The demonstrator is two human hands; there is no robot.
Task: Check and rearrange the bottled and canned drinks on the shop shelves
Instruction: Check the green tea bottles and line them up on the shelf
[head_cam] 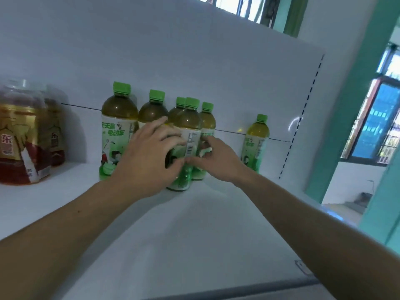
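I had my left hand (pixel 151 154) wrapped round the front green tea bottle (pixel 188 124), fingers across its label and thumb low. It stood upright in a tight cluster mid-way along the white shelf (pixel 194 224). My right hand (pixel 218 161) curled its fingers on the neighbouring green tea bottle (pixel 208 120), touching behind-right. A lone green tea bottle (pixel 256 141) stood apart further right, and amber drink bottles (pixel 19 137) stood at the far left.

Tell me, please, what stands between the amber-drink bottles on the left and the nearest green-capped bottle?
Nothing: in the head view, only bare white shelf separates the amber-drink bottles from that green-capped bottle.
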